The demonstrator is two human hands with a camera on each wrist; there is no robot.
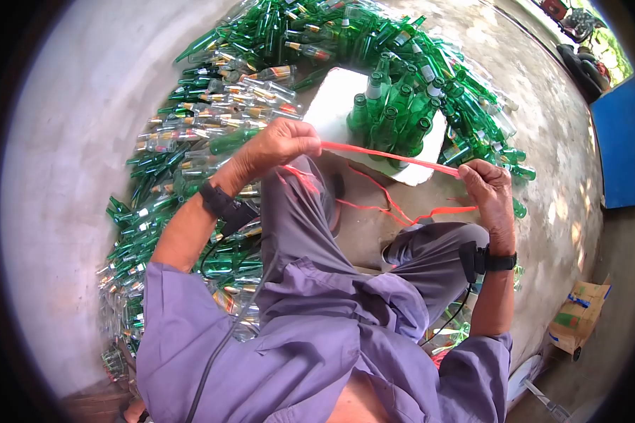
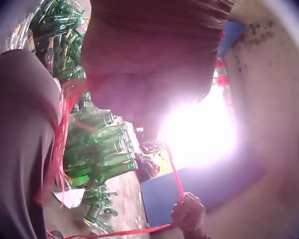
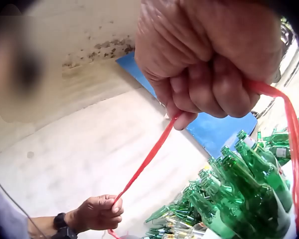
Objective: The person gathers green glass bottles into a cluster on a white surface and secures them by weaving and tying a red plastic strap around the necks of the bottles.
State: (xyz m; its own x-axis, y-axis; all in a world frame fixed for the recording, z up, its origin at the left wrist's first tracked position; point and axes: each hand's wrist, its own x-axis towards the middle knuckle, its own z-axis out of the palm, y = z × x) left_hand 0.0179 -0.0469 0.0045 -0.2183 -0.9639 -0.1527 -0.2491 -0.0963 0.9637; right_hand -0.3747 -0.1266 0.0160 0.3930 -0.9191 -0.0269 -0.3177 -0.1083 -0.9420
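Observation:
A red plastic string (image 1: 388,155) is stretched between the two hands, above a white board (image 1: 331,106) that bears several upright green bottles (image 1: 384,127). The left hand (image 1: 287,143) grips one end, with loose red strands hanging below it over the knee. The right hand (image 1: 488,189) holds the other end in curled fingers, and a tail of string runs from it down toward the floor. In the right wrist view the string (image 3: 148,158) passes through the right fist (image 3: 209,74) toward the left hand (image 3: 100,213).
Piles of green and clear bottles (image 1: 261,99) lie around the board on the left, back and right. A blue panel (image 1: 626,144) stands at the right, with a cardboard box (image 1: 578,317) below it. The person's bent legs (image 1: 296,218) are between the arms.

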